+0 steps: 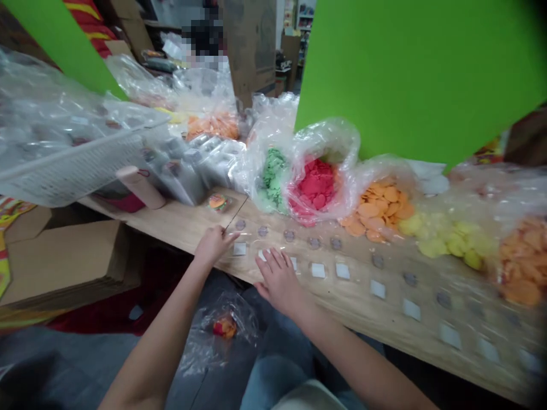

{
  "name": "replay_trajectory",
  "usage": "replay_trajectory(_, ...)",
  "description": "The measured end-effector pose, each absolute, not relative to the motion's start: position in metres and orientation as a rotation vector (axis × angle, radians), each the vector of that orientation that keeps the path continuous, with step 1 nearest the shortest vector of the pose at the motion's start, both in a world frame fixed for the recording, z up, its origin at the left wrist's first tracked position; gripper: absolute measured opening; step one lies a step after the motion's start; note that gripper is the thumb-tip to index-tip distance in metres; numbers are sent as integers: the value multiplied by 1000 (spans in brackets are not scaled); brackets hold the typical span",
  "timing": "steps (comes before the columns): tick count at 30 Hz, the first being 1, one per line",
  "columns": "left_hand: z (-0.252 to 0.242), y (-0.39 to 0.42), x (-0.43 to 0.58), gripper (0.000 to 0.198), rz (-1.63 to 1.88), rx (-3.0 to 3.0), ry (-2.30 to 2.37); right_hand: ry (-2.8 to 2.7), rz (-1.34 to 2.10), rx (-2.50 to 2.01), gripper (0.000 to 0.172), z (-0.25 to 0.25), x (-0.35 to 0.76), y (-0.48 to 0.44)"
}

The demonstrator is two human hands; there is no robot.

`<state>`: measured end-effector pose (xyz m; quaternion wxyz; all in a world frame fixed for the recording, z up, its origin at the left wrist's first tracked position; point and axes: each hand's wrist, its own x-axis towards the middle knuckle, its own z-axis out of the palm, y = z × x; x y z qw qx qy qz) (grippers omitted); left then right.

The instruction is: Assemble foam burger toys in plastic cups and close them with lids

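On the desk [183, 221], two long rows — white squares [317, 270] on the near side, round grey discs [314, 244] on the far side. Clear plastic around the squares. Both rows along the desk's near edge, from far left down to near right in view. Each square flat and about as wide as long, so no clear long axis of its own. Sides nearly in line with the desk's edge, with a more slanted look at the right end.

Left hand [212, 245] at the left end of the rows, just beside the first square and disc. Fingers toward the far side, thumb out to the right — cannot tell if holding anything.

Right hand [282, 283] over the second and third squares, hiding part of both. Fingers spread and loose, pointing away and a bit left, not wrapped around anything. Cannot tell if touching the squares.

Past the rows, left to right: green bits [273, 171], red bits [316, 185], orange bits [380, 208] and yellow bits [464, 240], all in or by clear bags. To the left, a small burger pack [217, 202], a pink bottle [140, 187] and a white basket [77, 171].
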<state>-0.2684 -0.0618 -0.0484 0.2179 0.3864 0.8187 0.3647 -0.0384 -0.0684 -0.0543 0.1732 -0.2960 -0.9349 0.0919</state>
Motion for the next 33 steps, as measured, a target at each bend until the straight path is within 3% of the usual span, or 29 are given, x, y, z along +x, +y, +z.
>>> replay_trajectory(3, -38, -67, -250, 49, 1015, 1412, 2389, -2539, 211, -963, 35, -51, 20, -75)
replay_trajectory(6, -39, -70, -208, 49, 878, 1995, 2140, -2385, 69, -1256, 31, -59, 97, -80)
replay_trajectory(12, -58, -43, -83, 58, 576, 2415, 1530, -2253, -125, -1723, 45, -61, 179, -58)
replay_trajectory(18, -64, -32, -30, 61, 249, 2650, 1204, -2440, 5, -1657, 48, -68, 158, -40)
replay_trajectory(21, -59, -48, -55, 66, 348, 2698, 1396, -2396, 26, -1655, 52, -73, 162, -59)
replay_trajectory(24, -57, -63, -98, 64, 488, 2393, 2076, -2340, 57, -1598, 56, -67, 166, -66)
replay_trajectory(26, -59, -69, -129, 61, 369, 2127, 2362, -2384, 102, -1466, 57, -59, 155, -60)
replay_trajectory(29, -62, -75, -164, 56, 143, 2069, 2284, -2554, 181, -1215, 58, -49, 122, -51)
replay_trajectory(33, -66, -80, -189, 49, 101, 2246, 2042, -2618, 216, -1171, 57, -50, 112, -47)
